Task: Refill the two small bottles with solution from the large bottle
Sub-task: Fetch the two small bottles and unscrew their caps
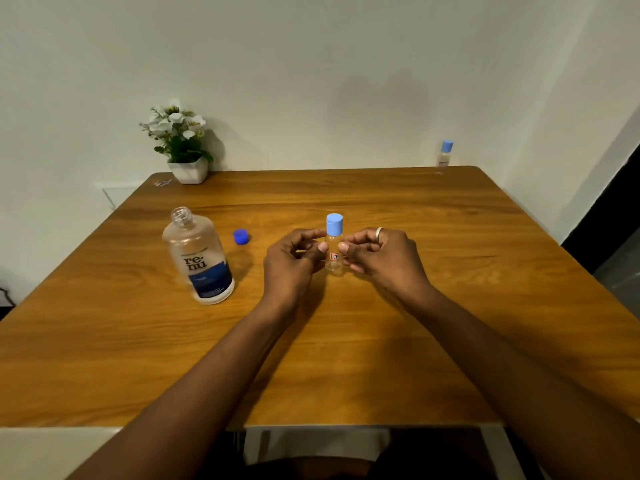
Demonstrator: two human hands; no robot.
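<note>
The small bottle (334, 252), clear with a light blue cap, stands upright on the wooden table (346, 341) in the middle. My left hand (294, 261) is at its left side and my right hand (381, 254) at its right. Both have curled fingers, and their thumb tips press against the bottle's body. The large bottle (199, 258) stands uncapped to the left, its label facing me. Its dark blue cap (240, 236) lies on the table beside it. A second small bottle (444, 154) with a light blue cap stands at the far right corner.
A white pot of artificial flowers (181, 147) sits at the table's far left corner against the wall. The wall runs along the far edge, and the near table edge is close to my body.
</note>
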